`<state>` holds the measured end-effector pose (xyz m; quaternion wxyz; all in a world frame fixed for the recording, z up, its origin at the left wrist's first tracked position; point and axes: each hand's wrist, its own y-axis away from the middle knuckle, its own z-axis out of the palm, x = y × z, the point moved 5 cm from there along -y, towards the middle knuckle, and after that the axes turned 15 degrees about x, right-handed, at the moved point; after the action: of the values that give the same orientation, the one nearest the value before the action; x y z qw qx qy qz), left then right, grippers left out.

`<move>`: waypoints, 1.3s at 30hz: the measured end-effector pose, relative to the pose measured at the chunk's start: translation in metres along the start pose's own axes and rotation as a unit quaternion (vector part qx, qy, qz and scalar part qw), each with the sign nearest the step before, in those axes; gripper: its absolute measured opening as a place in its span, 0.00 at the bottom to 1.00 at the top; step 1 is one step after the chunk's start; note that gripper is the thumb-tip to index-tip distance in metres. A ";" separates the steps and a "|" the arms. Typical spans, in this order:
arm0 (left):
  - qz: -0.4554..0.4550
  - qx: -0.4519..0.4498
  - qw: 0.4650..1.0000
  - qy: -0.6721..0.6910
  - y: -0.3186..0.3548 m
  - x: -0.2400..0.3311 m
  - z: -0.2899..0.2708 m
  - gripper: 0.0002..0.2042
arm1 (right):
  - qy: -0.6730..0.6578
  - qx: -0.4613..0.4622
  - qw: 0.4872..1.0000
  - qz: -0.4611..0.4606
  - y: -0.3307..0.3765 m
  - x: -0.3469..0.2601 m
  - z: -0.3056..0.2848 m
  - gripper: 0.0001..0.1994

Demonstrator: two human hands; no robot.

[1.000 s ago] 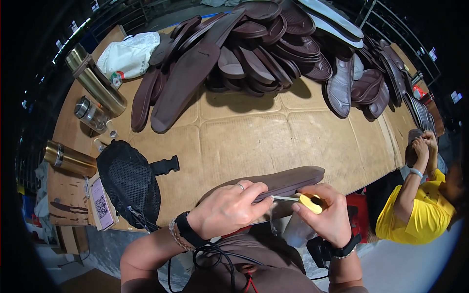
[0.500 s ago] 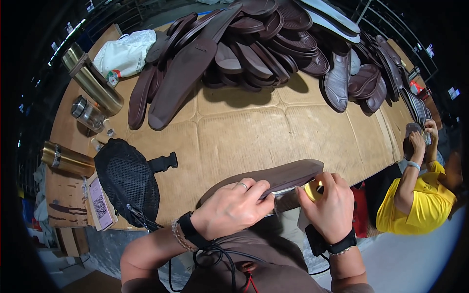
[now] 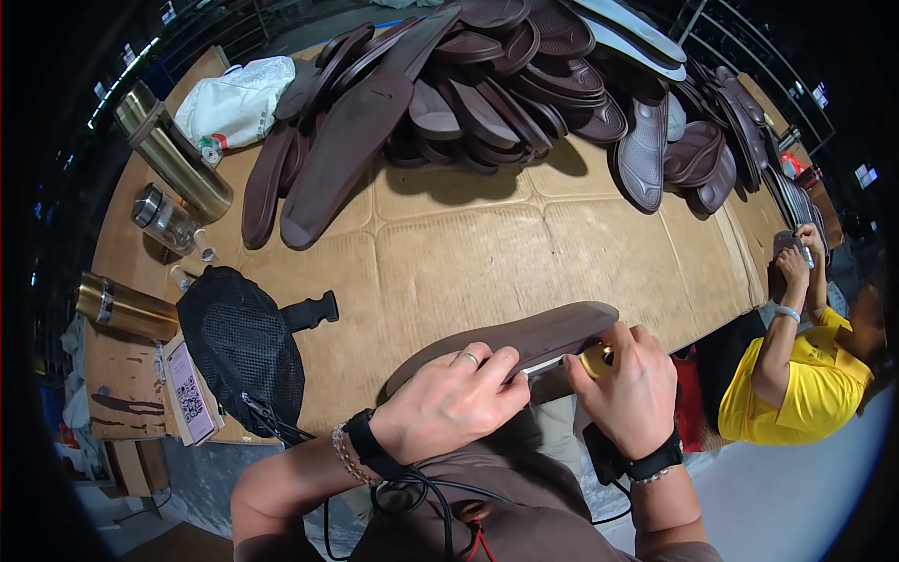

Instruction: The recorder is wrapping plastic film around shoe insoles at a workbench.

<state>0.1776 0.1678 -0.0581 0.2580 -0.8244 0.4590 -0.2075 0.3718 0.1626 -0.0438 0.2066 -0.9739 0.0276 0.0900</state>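
A brown shoe sole (image 3: 515, 330) lies along the near table edge, its far tip pointing right. My left hand (image 3: 449, 398) is closed on the sole's near side, thumb and fingers pressed together along its edge. In my right hand (image 3: 626, 389), a small gold-coloured round object with a dark hole (image 3: 596, 360) is pinched against the sole near its right end; its exact kind is unclear. Between my two hands a thin pale strip (image 3: 546, 364) runs along the sole's near edge.
A large heap of brown soles (image 3: 487, 84) covers the table's far side. At the left are a black mesh bag (image 3: 242, 347), gold flasks (image 3: 178, 155), a glass jar (image 3: 167, 220) and a white bag (image 3: 239, 101). A co-worker in a yellow shirt (image 3: 796, 384) sits at the right.
My hands and the sole stay nearly in place. The shiny pale piece between my hands now looks thinner and straighter. At the right, the co-worker's hands have shifted slightly.
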 end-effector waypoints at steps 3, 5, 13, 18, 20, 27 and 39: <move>0.001 0.001 1.000 -0.001 0.000 0.001 0.001 0.11 | 0.011 -0.006 1.000 0.001 -0.001 -0.001 0.000 0.21; 0.002 -0.003 1.000 -0.003 0.001 0.001 0.002 0.10 | 0.016 -0.015 1.000 0.003 -0.001 0.000 0.000 0.21; -0.002 -0.019 1.000 0.004 0.001 0.002 0.002 0.11 | -0.006 -0.002 1.000 0.002 0.001 0.004 0.001 0.24; -0.005 -0.020 1.000 0.000 0.001 0.001 0.003 0.11 | -0.027 -0.029 0.999 0.027 0.001 0.004 0.001 0.28; -0.004 -0.020 1.000 -0.002 0.001 0.001 0.003 0.11 | -0.028 -0.032 0.999 0.033 0.000 0.005 0.001 0.29; -0.003 -0.022 1.000 -0.003 0.001 0.000 0.004 0.11 | -0.035 -0.027 0.998 0.034 -0.004 0.006 0.002 0.30; 0.000 -0.028 1.000 0.001 0.001 0.004 0.004 0.10 | -0.058 -0.039 0.998 -0.005 -0.005 0.011 0.009 0.29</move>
<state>0.1811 0.1652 -0.0618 0.2343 -0.8310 0.4651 -0.1955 0.3813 0.1706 -0.0513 0.1704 -0.9745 0.0071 0.1460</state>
